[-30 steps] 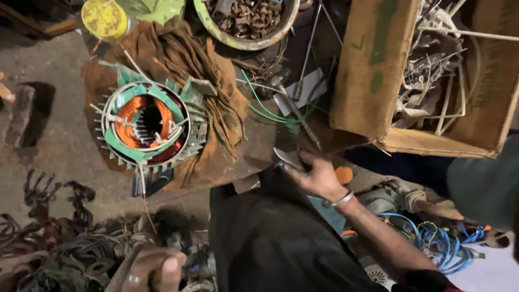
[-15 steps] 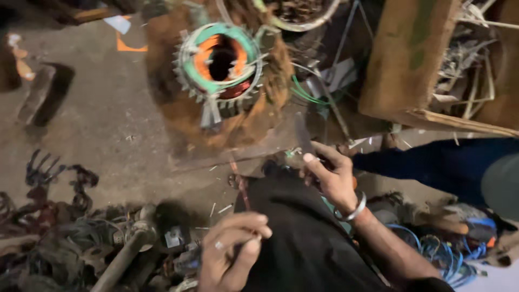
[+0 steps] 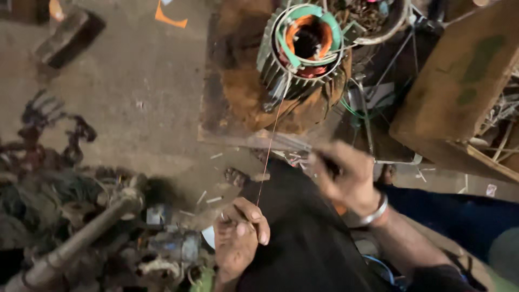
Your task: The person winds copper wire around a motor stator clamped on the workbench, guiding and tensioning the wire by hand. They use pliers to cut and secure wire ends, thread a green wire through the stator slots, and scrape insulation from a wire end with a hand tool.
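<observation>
A finned motor stator [image 3: 303, 51] with orange copper windings and green insulation lies on a brown cloth [image 3: 243, 92] on a low board. A thin copper wire [image 3: 270, 146] runs taut from the stator down to my left hand [image 3: 240, 238], which pinches its end near my dark-trousered knee. My right hand [image 3: 348, 178], blurred and wearing a metal bangle, is closed around a small dark object at the board's near edge; what the object is I cannot tell.
A wooden crate [image 3: 459, 92] of metal scraps stands at the right. A metal bowl [image 3: 378, 21] of parts sits behind the stator. A pipe [image 3: 81, 243] and scrap machine parts crowd the lower left. Green wires [image 3: 357, 111] lie beside the stator.
The view has swung left, so the stator now sits upper right. My left hand rose and took the copper wire, pulling it taut. My right hand moved along the board's edge.
</observation>
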